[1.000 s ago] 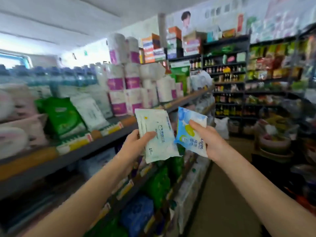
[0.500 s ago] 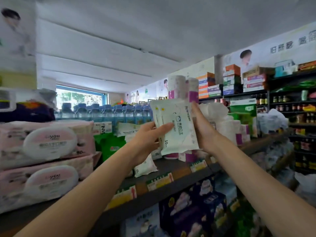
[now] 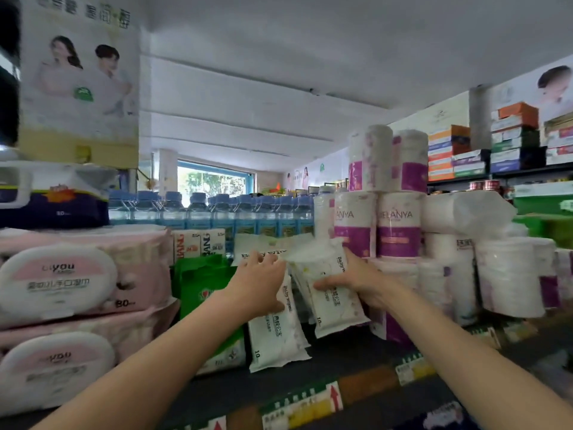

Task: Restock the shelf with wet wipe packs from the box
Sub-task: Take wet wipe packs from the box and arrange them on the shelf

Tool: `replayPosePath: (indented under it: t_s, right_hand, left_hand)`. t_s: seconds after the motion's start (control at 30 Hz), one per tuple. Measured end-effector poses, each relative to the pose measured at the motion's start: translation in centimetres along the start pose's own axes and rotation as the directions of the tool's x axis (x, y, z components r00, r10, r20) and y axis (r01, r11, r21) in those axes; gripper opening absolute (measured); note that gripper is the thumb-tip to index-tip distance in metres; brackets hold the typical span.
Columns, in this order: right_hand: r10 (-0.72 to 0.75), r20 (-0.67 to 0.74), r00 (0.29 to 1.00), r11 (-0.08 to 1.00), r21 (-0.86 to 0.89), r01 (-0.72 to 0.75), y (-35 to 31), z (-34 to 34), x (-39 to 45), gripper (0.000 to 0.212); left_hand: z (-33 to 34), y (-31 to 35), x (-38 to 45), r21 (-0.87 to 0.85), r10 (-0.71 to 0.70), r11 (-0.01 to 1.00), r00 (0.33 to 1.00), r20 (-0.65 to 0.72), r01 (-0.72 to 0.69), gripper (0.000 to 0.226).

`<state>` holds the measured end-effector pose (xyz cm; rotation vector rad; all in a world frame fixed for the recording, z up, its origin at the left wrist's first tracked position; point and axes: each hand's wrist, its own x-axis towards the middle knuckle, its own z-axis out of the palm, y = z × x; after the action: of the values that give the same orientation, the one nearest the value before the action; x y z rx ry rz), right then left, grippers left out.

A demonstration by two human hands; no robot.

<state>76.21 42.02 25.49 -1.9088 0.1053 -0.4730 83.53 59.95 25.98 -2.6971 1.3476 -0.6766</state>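
Several white baby-wipe packs stand on the dark shelf (image 3: 335, 364) between a green pack and the paper rolls. My left hand (image 3: 259, 282) presses against an upright white wet wipe pack (image 3: 276, 336) at the front of the row. My right hand (image 3: 356, 282) grips another white wet wipe pack (image 3: 331, 293), tilted and pushed in beside the first. More white packs (image 3: 263, 248) lean behind my hands. The box is out of view.
Pink lidded wipe packs (image 3: 80, 283) are stacked at left. A green pack (image 3: 201, 283) sits beside my left hand. Purple-and-white paper rolls (image 3: 397, 225) rise at right, bottled water (image 3: 217, 212) stands behind. Price tags (image 3: 304, 405) line the shelf edge.
My hands have moved forward from mid-air down onto the shelf, carrying the white packs in among the ones standing there. The view has swung left toward the shelf.
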Motion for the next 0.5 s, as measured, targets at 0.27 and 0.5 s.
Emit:
replayPosePath:
  t_s: [0.27, 0.5]
  right_hand:
    - [0.241, -0.056, 0.969, 0.742, -0.633, -0.221, 1.1, 0.8, 2.5, 0.080]
    - [0.162, -0.263, 0.951, 0.324, -0.896, -0.303, -0.8, 2.1, -2.6, 0.024]
  left_hand:
    - [1.6, 0.9, 1.0, 0.056, 0.003, 0.998, 0.986, 0.166, -0.012, 0.080]
    - [1.2, 2.4, -2.0, 0.077, 0.196, 0.978, 0.981, 0.014, -0.196, 0.067]
